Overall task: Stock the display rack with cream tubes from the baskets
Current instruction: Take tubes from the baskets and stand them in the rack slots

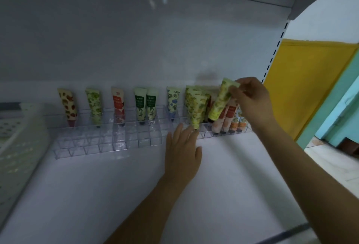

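Far left, the pale perforated basket (pixel 19 137) sits on the white shelf (pixel 223 175), blurred, and I can't make out what's left inside it. Next along, the clear display rack (pixel 108 140) runs across the back of the shelf. Its left half is thinly filled: a brown-spotted tube (pixel 68 105), a green leafy tube (pixel 94 105), a red tube (pixel 118 105), a pair of dark-green-label tubes (pixel 144 105) and a blue-flowered tube (pixel 172 102), all cap down in the back row. The front rows there stand empty.

Now the left hand (pixel 182 146): fingers straight and spread, holding nothing, tips at the rack's front edge beside the foot of the yellow-green tubes (pixel 196 105). It looks like it's steadying the rack, though I can't tell if it presses.

Right of that, the action! The right hand (pixel 248 100) pinches a lime floral tube (pixel 220 102) by its flat crimped end, fingers curled on it. The tube is tilted, cap down, just above the rack's slots. Beyond it sit the peach tubes (pixel 223 121) and small orange tubes (pixel 238 123), packed close.

My read: the right end is nearly full, this tube is going in, and plenty of slots on the left are left to stock.
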Demonstrator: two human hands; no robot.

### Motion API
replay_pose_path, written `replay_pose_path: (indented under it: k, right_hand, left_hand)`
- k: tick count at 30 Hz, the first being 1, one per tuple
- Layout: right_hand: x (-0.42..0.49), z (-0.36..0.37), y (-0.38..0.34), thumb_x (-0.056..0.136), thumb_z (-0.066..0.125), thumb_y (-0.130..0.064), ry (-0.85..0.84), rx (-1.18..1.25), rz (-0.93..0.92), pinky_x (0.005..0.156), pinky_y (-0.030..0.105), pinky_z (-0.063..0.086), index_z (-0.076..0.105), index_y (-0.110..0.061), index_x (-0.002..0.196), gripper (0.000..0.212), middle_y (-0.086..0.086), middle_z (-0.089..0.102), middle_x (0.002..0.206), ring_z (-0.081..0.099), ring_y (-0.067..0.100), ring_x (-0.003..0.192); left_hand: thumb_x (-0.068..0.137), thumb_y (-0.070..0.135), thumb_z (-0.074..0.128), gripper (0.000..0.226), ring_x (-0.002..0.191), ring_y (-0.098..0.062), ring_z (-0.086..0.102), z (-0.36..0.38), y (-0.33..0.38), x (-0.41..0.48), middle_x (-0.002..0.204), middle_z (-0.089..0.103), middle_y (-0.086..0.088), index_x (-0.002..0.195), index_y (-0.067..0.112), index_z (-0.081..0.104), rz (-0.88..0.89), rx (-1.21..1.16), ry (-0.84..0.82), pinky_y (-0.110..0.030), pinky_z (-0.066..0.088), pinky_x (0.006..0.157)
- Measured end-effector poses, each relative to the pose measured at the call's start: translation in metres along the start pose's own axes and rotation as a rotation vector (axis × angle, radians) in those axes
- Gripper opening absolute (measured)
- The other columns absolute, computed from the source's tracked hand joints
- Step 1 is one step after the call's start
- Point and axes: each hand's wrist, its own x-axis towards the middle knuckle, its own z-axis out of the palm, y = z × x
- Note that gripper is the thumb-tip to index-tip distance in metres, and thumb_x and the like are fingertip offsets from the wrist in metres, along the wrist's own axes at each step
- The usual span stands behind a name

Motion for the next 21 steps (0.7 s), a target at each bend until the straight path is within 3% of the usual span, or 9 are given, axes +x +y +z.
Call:
replay_pose_path:
  k: [5,8,12,15,21]
  right_hand:
    - [0.007,0.006,0.009,0.091,0.053,-0.017,0.019,-0.28,-0.024,0.06,0.022,0.039,0.062,-0.011,0.106,0.019,-0.003,0.059,0.094,0.055,0.01,0.078]
    - [0.006,0.014,0.016,0.092,0.052,-0.016,0.007,-0.346,-0.021,0.067,0.019,0.035,0.061,-0.007,0.108,0.021,0.001,0.062,0.1,0.054,0.012,0.089]
    - [0.008,0.026,0.023,0.091,0.05,-0.016,-0.027,-0.454,-0.004,0.07,0.023,0.035,0.062,-0.008,0.111,0.024,0.009,0.065,0.1,0.055,0.02,0.093]
    - [0.014,0.033,0.029,0.09,0.05,-0.017,-0.076,-0.561,0.016,0.086,0.033,0.039,0.063,-0.011,0.112,0.027,0.012,0.069,0.098,0.05,0.033,0.111]
    - [0.018,0.04,0.026,0.092,0.046,-0.02,-0.173,-0.842,-0.076,0.088,0.034,0.036,0.062,-0.018,0.117,0.029,0.009,0.068,0.106,0.042,0.031,0.116]
  left_hand:
    - [0.06,0.026,0.06,0.031,0.102,-0.03,0.065,0.003,-0.001,-0.003,0.105,0.07,-0.006,0.087,0.016,0.073,0.027,0.173,-0.065,-0.056,0.046,0.083]
    - [0.061,0.023,0.06,0.028,0.105,-0.032,0.064,0.005,-0.002,-0.002,0.107,0.069,-0.008,0.084,0.015,0.073,0.037,0.148,-0.045,-0.06,0.042,0.085]
    - [0.06,0.023,0.06,0.023,0.103,-0.03,0.064,0.006,-0.002,-0.002,0.105,0.069,-0.007,0.077,0.017,0.073,0.05,0.164,-0.03,-0.058,0.044,0.085]
    - [0.06,0.025,0.059,0.021,0.104,-0.027,0.064,0.005,-0.002,-0.002,0.105,0.069,-0.004,0.075,0.021,0.073,0.052,0.178,-0.028,-0.056,0.046,0.085]
    - [0.056,0.029,0.059,0.02,0.1,-0.022,0.066,0.006,-0.003,-0.001,0.102,0.071,0.001,0.07,0.025,0.072,0.054,0.21,-0.039,-0.051,0.05,0.081]
